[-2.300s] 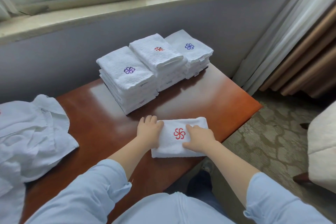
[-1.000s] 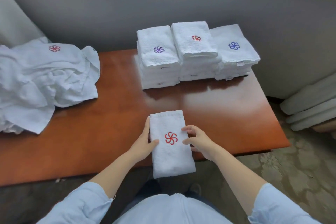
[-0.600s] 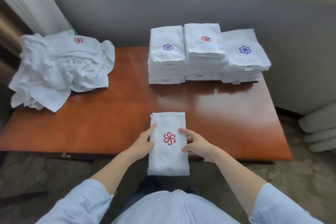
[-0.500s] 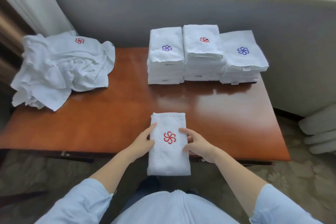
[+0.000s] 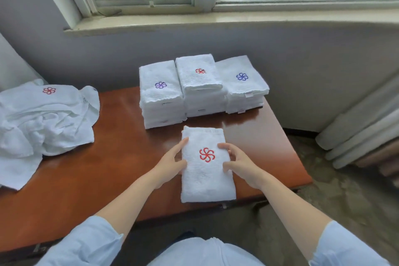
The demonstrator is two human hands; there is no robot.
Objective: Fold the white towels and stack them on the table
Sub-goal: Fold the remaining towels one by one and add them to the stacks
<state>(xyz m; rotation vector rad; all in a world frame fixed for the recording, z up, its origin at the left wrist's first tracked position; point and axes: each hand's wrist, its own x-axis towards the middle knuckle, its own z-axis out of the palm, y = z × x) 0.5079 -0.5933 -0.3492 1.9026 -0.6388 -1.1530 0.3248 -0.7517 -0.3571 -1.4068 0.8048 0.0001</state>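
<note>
Carrying the folded towel [image 5: 207, 177] to its stack is the step you seem to be on, so keep it flat and square as you go. It sits lengthwise between your hands over the near part of the table [image 5: 112, 157], red emblem [image 5: 206, 154] up, its far edge close to the stacks; whether it rests on the wood or is lifted off it cannot be told. Your left hand [image 5: 170, 163] holds the left long edge, forefinger straight along it and thumb at the border. Your right hand [image 5: 241, 164] pinches the right edge, fingers curled over the top. Keep both grips level so the layers do not slide apart or sag. The middle stack [image 5: 200, 84] carries the matching red mark and already stands tallest, between the purple-marked stack [image 5: 160, 97] and the blue-marked stack [image 5: 241, 84]. Lower the towel straight down, line up its borders, and release both sides together so the column does not lean. The loose pile [image 5: 43, 119] at your left waits.
</note>
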